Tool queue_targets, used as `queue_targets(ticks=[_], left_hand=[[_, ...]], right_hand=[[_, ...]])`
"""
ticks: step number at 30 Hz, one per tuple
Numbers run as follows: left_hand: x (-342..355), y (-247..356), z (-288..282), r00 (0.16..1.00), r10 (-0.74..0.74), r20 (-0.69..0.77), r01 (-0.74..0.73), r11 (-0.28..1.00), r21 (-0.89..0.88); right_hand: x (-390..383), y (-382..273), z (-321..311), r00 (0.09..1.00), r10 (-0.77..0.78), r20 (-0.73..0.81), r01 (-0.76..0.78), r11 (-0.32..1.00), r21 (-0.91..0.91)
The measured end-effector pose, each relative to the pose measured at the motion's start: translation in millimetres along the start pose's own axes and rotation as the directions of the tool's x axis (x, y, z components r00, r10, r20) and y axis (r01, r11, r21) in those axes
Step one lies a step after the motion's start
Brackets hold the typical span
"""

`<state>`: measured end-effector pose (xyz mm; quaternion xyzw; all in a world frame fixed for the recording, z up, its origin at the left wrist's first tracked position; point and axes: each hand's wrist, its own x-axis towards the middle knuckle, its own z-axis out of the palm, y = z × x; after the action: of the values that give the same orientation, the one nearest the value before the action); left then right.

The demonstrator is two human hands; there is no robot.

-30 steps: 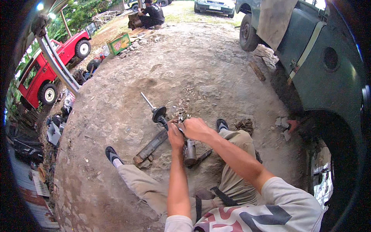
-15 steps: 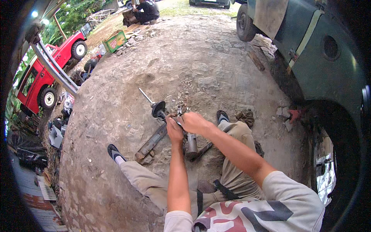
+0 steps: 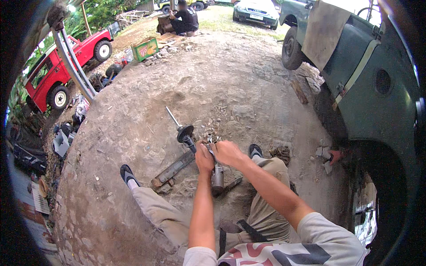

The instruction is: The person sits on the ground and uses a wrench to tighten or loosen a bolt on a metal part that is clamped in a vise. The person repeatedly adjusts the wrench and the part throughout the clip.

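My left hand is closed at the lower end of a black shock-absorber strut, whose silver rod points up and left. My right hand is closed just beside it, gripping something that its fingers hide. A small silver metal fitting pokes up beyond my fingers. Below my hands a grey metal cylinder stands out toward me, partly hidden by them. A long weathered metal bar lies on the rough ground beneath the strut, between my outstretched legs.
A green vehicle is close on my right, with rubble by it. A red off-road vehicle, a metal post and clutter line the left. A seated person is beside a green crate, with a white car behind.
The whole view has shifted as my head moved, with the ground ahead lower in the picture than half a second ago. Both hands stay together at the strut, with little visible change in their grip.
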<state>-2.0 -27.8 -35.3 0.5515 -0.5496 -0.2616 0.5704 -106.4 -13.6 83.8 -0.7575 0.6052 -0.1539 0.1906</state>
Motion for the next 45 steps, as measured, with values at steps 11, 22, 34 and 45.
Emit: queue_targets(ticks=[11, 22, 34, 45], left_hand=[[-2.5, 3.8, -4.5, 1.000, -0.007, -0.005, 0.007, 1.000, -0.023], [-0.1, -11.6, -9.6, 0.998, -0.058, -0.028, 0.058, 0.998, -0.013], [4.1, 13.1, -8.2, 0.983, -0.103, 0.153, 0.118, 0.989, -0.093], [-3.9, 3.3, -7.1, 0.997, 0.056, 0.058, -0.050, 0.992, -0.114]], right_hand=[[2.0, -4.9, -4.0, 0.997, 0.025, 0.071, -0.024, 1.000, -0.011], [5.3, -11.8, -1.1, 0.996, 0.004, 0.087, -0.009, 0.998, 0.061], [18.0, 18.8, 8.7, 0.999, -0.005, 0.032, 0.005, 1.000, 0.013], [11.7, 12.8, 16.5, 0.994, 0.085, 0.075, -0.088, 0.995, 0.047]])
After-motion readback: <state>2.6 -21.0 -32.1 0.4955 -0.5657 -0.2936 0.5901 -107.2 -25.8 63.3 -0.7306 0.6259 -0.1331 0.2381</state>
